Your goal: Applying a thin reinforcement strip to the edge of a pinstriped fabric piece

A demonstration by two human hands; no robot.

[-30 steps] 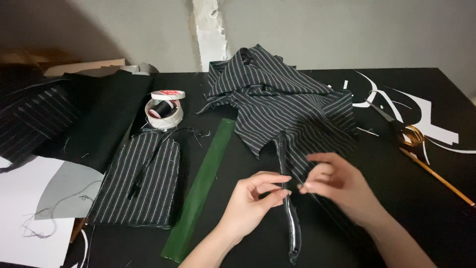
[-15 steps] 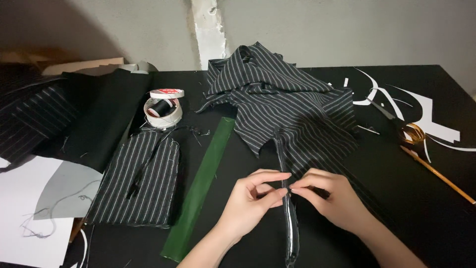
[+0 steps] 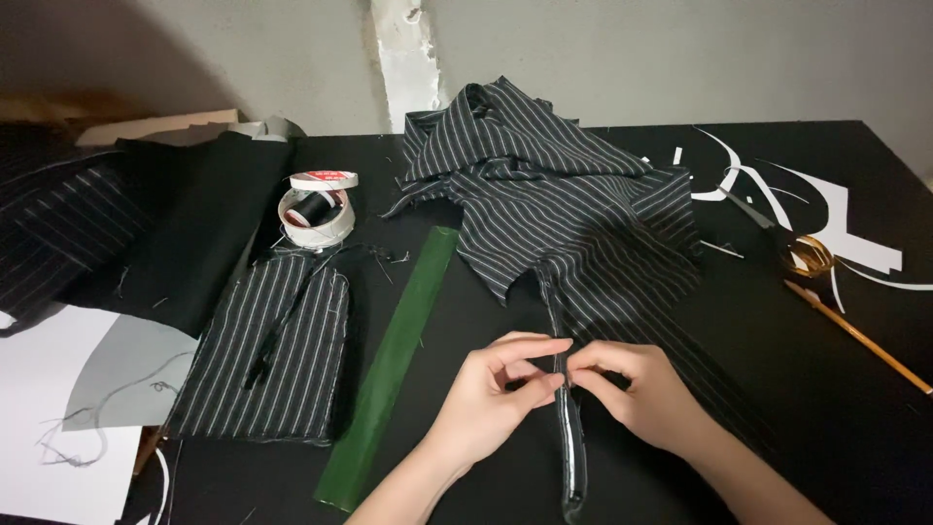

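Narrow fabric strip (image 3: 567, 428) runs from the striped cloth (image 3: 564, 214) toward the table's (image 3: 777, 408) front edge; left hand (image 3: 496, 394) and right hand (image 3: 637, 389) pinch it from both sides. Green ruler (image 3: 389, 365) lies just left; tape roll (image 3: 316, 209) farther back-left.

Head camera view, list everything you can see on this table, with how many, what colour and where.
Table: one, black, fills the view.
Striped garment: one, black with white pinstripes, heaped at top centre.
Narrow strip: one, dark, runs from the garment down between the hands.
Ruler: one, green, diagonal, left of the hands.
Striped panel: one, black and white, flat at left.
Tape rolls: two, white, stacked near top left, around a black thread spool.
Black cloth: one, far left.
Paper sheets: white and grey, bottom left.
Paper scraps: several, white, top right.
Scissors: one, gold handles, right edge.
Left hand: pinching the strip.
Right hand: pinching the strip.
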